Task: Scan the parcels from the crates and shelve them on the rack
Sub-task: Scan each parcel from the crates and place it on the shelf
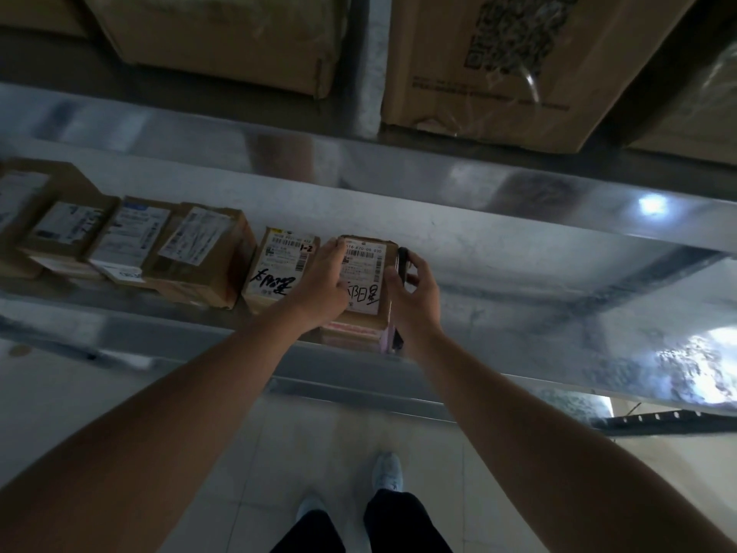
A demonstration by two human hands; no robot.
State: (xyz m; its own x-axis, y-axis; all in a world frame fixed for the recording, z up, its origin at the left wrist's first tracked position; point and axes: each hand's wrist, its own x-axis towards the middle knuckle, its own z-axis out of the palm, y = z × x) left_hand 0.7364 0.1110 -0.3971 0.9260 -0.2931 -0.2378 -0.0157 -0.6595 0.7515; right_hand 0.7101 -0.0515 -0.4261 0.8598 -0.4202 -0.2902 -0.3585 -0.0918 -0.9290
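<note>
A small cardboard parcel (365, 269) with a white barcode label and black handwriting sits on the metal rack shelf (498, 281), at the right end of a row of parcels. My left hand (323, 281) lies on its left side, fingers over the label. My right hand (410, 289) is against its right edge and grips a thin dark object (402, 263), which looks like a phone or scanner. Right beside it on the left stands another labelled parcel (279, 269).
Several more labelled parcels (131, 241) line the shelf to the left. Large cardboard boxes (518, 61) fill the shelf above. The shelf's front rail (359, 389) runs below my hands. Right of the held parcel the shelf surface is bare metal. My feet stand on a tiled floor (279, 433).
</note>
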